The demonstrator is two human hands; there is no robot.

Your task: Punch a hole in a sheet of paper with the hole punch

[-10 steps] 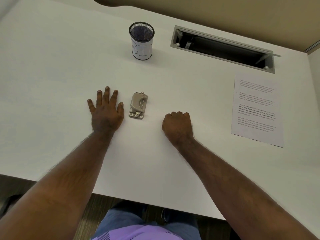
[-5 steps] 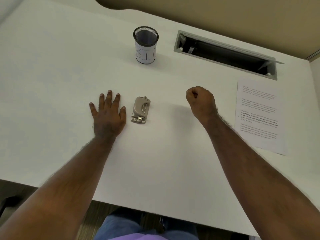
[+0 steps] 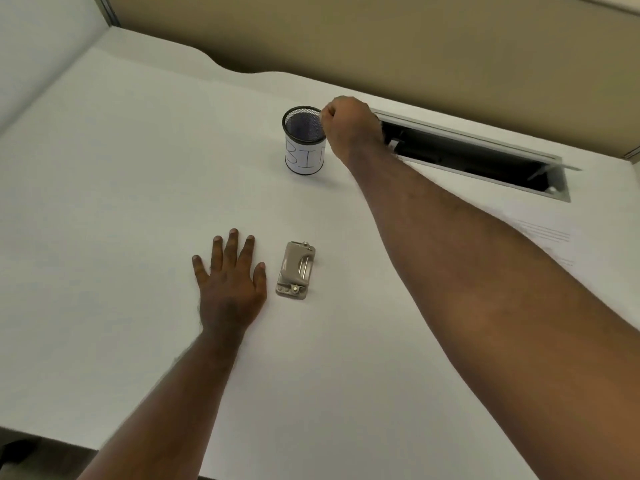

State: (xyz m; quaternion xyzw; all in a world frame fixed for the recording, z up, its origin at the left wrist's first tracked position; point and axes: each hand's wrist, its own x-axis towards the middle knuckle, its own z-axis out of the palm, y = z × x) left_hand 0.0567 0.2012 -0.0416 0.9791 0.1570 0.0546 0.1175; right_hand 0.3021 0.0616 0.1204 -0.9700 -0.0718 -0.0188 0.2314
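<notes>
The hole punch (image 3: 295,270) sits on the desk (image 3: 104,188) just beside the left hand (image 3: 230,280), which lies flat with fingers spread. The right hand (image 3: 349,128), curled closed, now hangs at the rim of the mesh cup (image 3: 304,143), up from mid-desk half a second ago. The printed sheet (image 3: 554,237) is mostly hidden behind the right forearm; whether the fist holds anything, can't tell

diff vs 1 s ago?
The right hand, closed in a fist, lifted off the desk and moved forward to the rim of the mesh cup. Whether it holds anything is hidden. Left hand stays flat beside the untouched hole punch.
</notes>
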